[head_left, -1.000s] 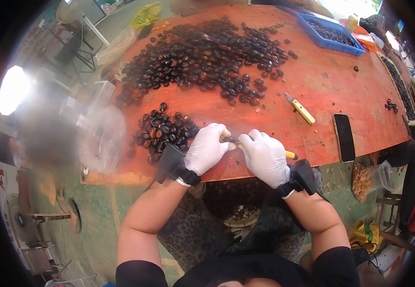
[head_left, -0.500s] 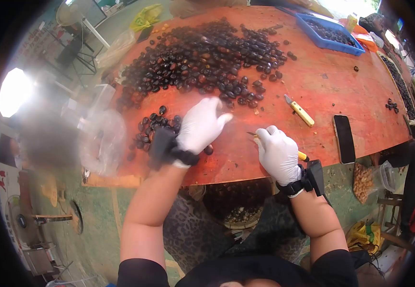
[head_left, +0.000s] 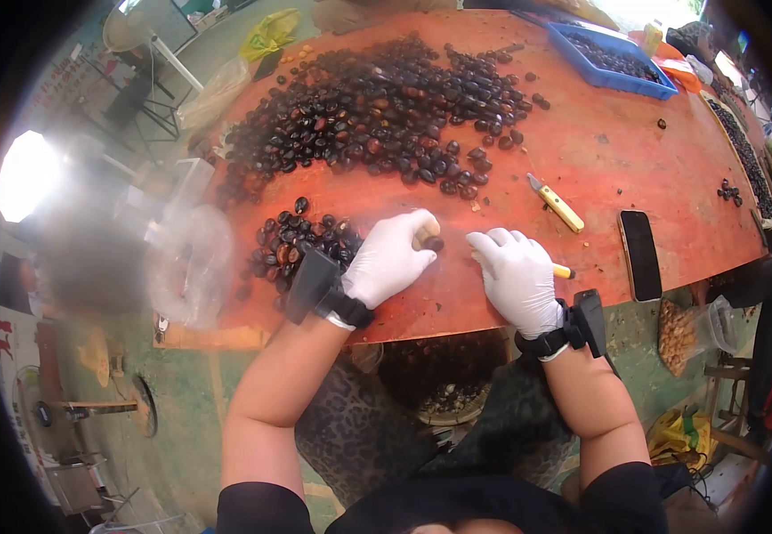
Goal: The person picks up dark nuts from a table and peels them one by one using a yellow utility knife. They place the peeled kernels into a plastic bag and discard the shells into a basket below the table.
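My left hand (head_left: 388, 265), in a white glove, is closed with a small dark brown nut (head_left: 434, 242) pinched between thumb and fingers. Across a short gap to the right, my gloved right hand (head_left: 521, 278) is wrapped round a knife whose yellow handle (head_left: 564, 271) sticks out behind the palm; its blade is hardly visible now. Beside my left wrist lies a small heap of glossy dark nuts (head_left: 301, 240), some with paler patches. Farther back, a much larger pile of nuts (head_left: 350, 111) spreads over the red tabletop (head_left: 573, 151).
Right of my hands lie a second yellow-handled knife (head_left: 555, 203) and a black phone (head_left: 640, 256). A blue tray (head_left: 613, 78) of dark pieces stands at the back right. Below the table edge, a container (head_left: 448, 409) sits between my knees. A clear plastic bag (head_left: 192, 267) hangs at left.
My left hand has shifted slightly right and down, and a nut now shows in its fingers. My right hand has turned slightly, and the knife tip seen before is now hardly visible.
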A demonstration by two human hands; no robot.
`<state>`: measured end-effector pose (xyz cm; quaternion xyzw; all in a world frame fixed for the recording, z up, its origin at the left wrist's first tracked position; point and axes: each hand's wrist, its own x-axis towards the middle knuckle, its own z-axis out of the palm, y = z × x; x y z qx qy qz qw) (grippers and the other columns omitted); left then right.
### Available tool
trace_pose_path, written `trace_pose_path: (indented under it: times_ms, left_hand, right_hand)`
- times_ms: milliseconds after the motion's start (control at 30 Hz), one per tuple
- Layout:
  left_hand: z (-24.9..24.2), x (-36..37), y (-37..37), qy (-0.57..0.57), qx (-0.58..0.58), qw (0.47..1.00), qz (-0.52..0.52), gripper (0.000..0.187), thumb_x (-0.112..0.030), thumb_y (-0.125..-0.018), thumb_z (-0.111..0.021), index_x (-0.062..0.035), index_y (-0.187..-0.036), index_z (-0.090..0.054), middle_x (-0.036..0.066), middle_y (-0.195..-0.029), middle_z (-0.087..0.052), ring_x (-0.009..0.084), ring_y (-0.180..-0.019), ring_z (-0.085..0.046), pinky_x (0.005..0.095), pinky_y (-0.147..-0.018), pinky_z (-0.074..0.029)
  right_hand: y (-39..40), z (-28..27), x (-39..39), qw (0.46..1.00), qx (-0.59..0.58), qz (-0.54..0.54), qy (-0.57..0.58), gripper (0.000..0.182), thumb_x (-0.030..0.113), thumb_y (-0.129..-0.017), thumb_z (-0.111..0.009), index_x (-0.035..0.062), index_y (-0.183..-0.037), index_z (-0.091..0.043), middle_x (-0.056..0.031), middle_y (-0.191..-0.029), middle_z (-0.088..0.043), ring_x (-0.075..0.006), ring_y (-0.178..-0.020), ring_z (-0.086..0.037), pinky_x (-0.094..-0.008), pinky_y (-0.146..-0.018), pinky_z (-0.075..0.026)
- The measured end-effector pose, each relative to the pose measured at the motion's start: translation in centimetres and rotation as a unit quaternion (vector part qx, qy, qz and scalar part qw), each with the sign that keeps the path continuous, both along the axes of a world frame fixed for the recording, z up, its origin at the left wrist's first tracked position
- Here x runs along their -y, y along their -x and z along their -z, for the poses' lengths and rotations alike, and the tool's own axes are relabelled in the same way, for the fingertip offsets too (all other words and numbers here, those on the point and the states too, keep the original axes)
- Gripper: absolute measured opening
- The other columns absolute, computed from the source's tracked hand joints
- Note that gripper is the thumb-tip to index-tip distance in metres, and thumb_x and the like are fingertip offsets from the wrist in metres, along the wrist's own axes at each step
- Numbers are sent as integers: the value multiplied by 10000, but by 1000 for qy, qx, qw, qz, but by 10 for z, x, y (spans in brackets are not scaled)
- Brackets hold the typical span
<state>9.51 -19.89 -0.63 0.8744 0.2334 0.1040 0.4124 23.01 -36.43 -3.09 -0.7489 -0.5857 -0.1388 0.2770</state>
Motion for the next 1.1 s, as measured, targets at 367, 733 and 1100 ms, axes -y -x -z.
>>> trace_pose_path:
  times_ms: [367,733,1100]
  left_hand:
    - [11,1,8,-27,-8,999,22,245,-64,-826,-758,25,-1043,-688,125,-919,-715,183,-826,-694,319,-773,-552]
    - [7,5,7,-66,-27,997,-3,244,-115,-807,-788,30,-967,-676,144,-880,-712,217,-796,-697,327,-765,-552]
    - [-19,-20,24,-147,-118,979,76,283,-119,-713,-761,-13,-972,-720,159,-998,-678,313,-922,-682,373,-848,-542]
  right_hand:
    - [10,0,-14,997,50,-44,35,121,132,-830,-621,149,-948,-604,-27,-837,-574,-237,-833,-601,-384,-696,-455]
    - [20,3,-14,999,34,-23,27,108,143,-838,-620,143,-940,-587,-25,-838,-575,-221,-814,-615,-363,-668,-480]
    - [8,7,2,998,21,19,55,84,169,-855,-651,135,-924,-616,-40,-844,-579,-244,-816,-612,-382,-671,-480]
